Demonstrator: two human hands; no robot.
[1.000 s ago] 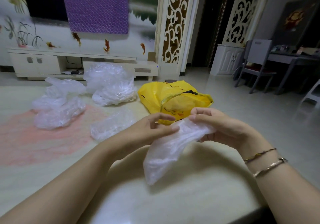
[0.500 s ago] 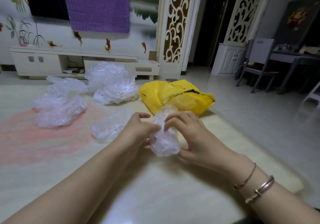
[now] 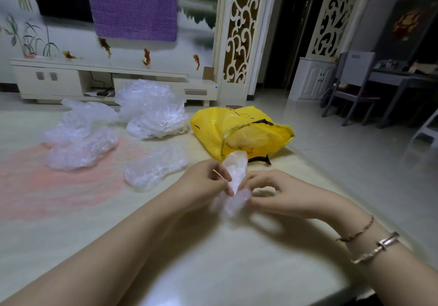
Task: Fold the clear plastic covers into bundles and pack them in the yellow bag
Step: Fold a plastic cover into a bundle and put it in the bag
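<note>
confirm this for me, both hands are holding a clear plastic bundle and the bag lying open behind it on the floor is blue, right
Not quite. In the head view the left hand and right hand do hold the clear plastic bundle, but the bag lying open behind it is yellow, not blue.

Bare forearms, no sleeves; right wrist: thin cord bracelet (image 3: 355,232), metal bangle (image 3: 376,247).
</note>
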